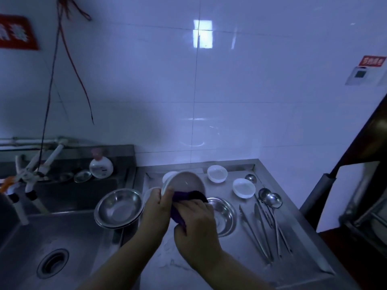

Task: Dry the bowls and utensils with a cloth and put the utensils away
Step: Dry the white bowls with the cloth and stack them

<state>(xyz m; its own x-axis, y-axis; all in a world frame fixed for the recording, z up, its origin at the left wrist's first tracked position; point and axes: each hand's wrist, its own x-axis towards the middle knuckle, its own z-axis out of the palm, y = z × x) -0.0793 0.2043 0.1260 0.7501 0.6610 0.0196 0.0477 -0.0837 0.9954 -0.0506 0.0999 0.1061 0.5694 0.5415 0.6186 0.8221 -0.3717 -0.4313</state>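
The left hand (159, 203) grips a white bowl (184, 182) by its near rim, thumb curled over the edge, bowl tipped up above the steel counter (303, 258). The right hand (196, 218) clutches a purple cloth (182, 208), fingers bunched around it, pressing it against the bowl's lower side. Just left of the hands, a steel bowl (119, 208) sits stacked on another at the counter's left edge, beside the sink (62, 237). A second steel bowl (224, 214) rests on the counter just right of the hands, partly hidden by the right hand. Farther back, two small white bowls: one (217, 173) near the wall, one (244, 187) to its right and nearer. On the right, ladles (270, 200) and tongs (254, 233) lie side by side, handles pointing near. A soap bottle (101, 166) stands behind the sink.
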